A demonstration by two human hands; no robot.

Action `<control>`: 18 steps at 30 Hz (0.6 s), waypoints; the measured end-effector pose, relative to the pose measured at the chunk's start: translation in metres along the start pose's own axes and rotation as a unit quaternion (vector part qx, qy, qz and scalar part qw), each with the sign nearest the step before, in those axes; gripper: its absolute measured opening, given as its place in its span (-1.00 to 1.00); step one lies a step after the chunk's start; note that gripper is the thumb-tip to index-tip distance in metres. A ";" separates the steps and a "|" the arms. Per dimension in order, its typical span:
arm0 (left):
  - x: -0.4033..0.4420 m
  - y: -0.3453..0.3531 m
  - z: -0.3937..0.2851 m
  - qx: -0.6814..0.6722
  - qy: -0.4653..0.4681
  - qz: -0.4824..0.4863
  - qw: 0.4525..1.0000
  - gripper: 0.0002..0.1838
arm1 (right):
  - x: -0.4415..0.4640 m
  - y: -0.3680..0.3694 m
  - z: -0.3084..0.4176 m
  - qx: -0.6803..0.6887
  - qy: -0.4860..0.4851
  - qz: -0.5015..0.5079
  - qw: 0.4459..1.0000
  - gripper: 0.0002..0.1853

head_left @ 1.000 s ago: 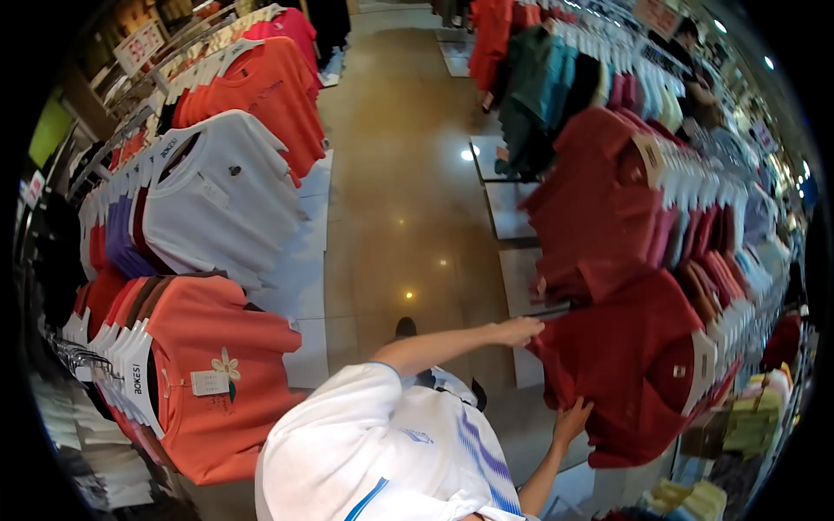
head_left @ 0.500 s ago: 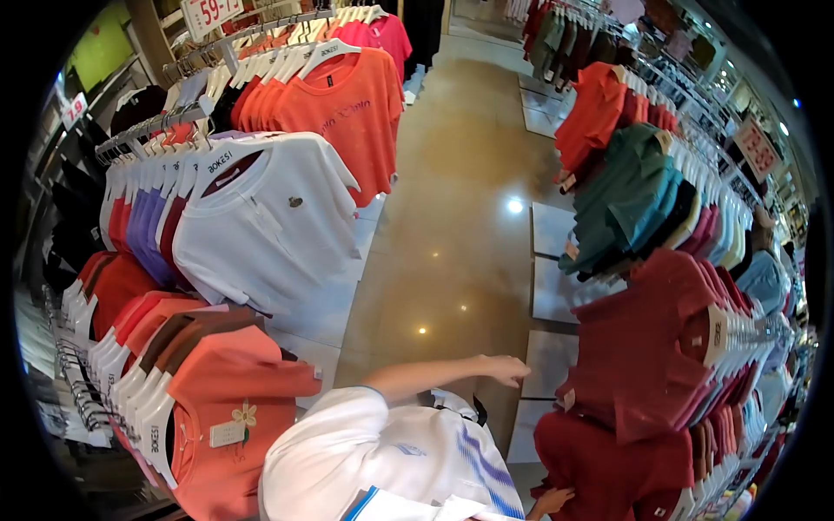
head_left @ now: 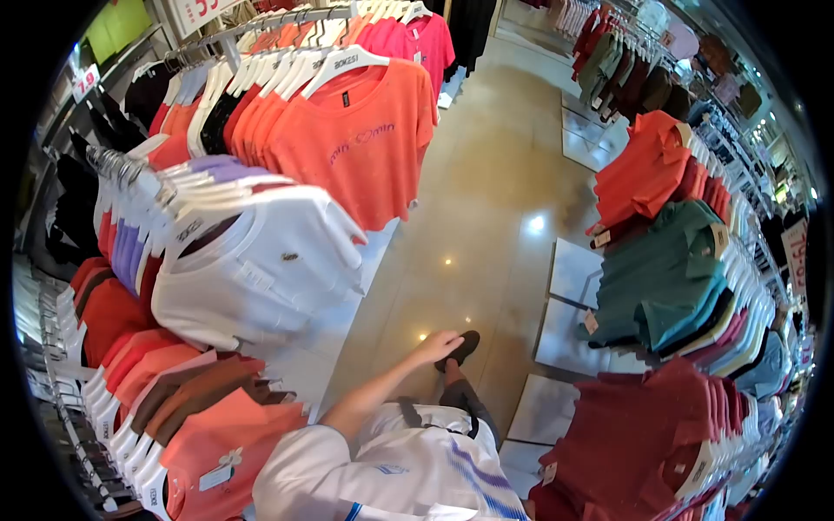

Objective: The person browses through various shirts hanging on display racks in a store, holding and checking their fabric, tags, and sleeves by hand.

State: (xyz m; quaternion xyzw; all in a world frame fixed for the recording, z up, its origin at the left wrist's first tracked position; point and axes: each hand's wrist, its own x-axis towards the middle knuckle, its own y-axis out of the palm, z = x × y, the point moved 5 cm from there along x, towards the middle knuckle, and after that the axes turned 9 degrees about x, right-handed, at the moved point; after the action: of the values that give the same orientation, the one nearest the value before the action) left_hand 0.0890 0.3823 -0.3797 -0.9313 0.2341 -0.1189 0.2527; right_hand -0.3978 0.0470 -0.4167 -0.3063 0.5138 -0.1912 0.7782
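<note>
My left hand (head_left: 437, 346) is held out over the tiled aisle at the end of my bent arm, its fingers loosely curled with nothing visible in them. It overlaps the view of a dark shoe (head_left: 464, 348) on the floor and touches no garment. My right hand is out of view beyond the lower edge. Nearest on the right hang dark red collared shirts (head_left: 630, 434). To the left are a white shirt (head_left: 261, 265) on a white hanger and, lower, a coral shirt with a flower print (head_left: 213, 451).
Orange shirts (head_left: 360, 143) hang farther along the left rack. Green shirts (head_left: 656, 269) and red-orange shirts (head_left: 643, 165) line the right side. White low platforms (head_left: 569, 334) edge the shiny aisle floor (head_left: 469, 234). More racks stand at the far end.
My left hand has left the dark red shirt on the right and moved left over the aisle. My right hand has dropped out of view. The view has shifted forward along the racks.
</note>
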 end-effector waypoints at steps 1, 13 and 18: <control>0.010 -0.006 0.008 0.003 0.001 -0.003 1.000 -0.63 | 0.016 0.002 0.025 0.032 -0.015 0.053 0.998 -0.65; 0.208 -0.126 0.016 0.052 -0.195 -0.090 0.975 -0.59 | 0.334 -0.015 0.461 0.113 -0.321 0.068 0.938 -0.52; 0.305 -0.152 0.003 0.036 -0.185 -0.136 0.973 -0.64 | 0.354 -0.035 0.645 0.095 -0.434 0.080 0.892 -0.53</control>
State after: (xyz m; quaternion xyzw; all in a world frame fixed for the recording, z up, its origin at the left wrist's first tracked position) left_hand 0.4101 0.3488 -0.2708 -0.9504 0.0496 0.0137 0.3068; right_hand 0.3354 -0.0150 -0.4514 -0.2416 0.1267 -0.0242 0.9618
